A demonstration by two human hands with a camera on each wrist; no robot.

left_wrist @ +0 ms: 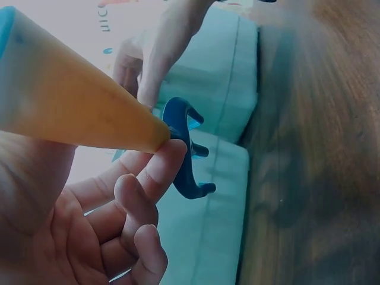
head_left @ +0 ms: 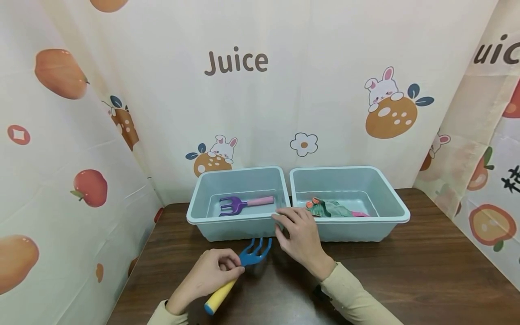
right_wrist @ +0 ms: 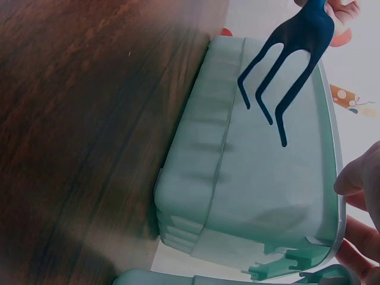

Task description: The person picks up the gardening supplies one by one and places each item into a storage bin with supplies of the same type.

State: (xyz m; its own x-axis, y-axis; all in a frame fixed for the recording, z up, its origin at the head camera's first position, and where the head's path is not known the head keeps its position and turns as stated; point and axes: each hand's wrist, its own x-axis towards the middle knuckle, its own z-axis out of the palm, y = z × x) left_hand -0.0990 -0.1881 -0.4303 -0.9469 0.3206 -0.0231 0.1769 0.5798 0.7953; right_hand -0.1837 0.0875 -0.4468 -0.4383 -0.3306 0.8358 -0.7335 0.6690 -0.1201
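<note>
Risk of a slip first: left hand point(head_left: 211, 273) pinching the blue toy rake point(head_left: 239, 271) only where yellow handle meets blue head, fingertips point(left_wrist: 169, 155) curled at that joint, long handle trailing back past the wrist. With so little grip so far forward, likely to pivot or drop onto the tabletop point(head_left: 406, 275). Second risk: tines point(right_wrist: 270, 95) pointing at the near wall of the left bin point(head_left: 239, 223), just in front of it and below the rim; likely to catch on that wall and shove the bin if pushed forward without lifting. Right hand point(head_left: 298, 234) resting on the bins' near rims where they meet, fingers loosely bent over the left bin's corner, holding nothing; a sudden bump possibly nudging both bins.

Rake: three curved blue prongs, tapered yellow handle with a blue cap at the end, plastic, held low over the tabletop in front of the left bin. Inside that bin, a purple rake with a pink handle point(head_left: 243, 204). In the right bin point(head_left: 349, 225), a green and orange crumpled item point(head_left: 331, 208), too unclear to name.
</note>
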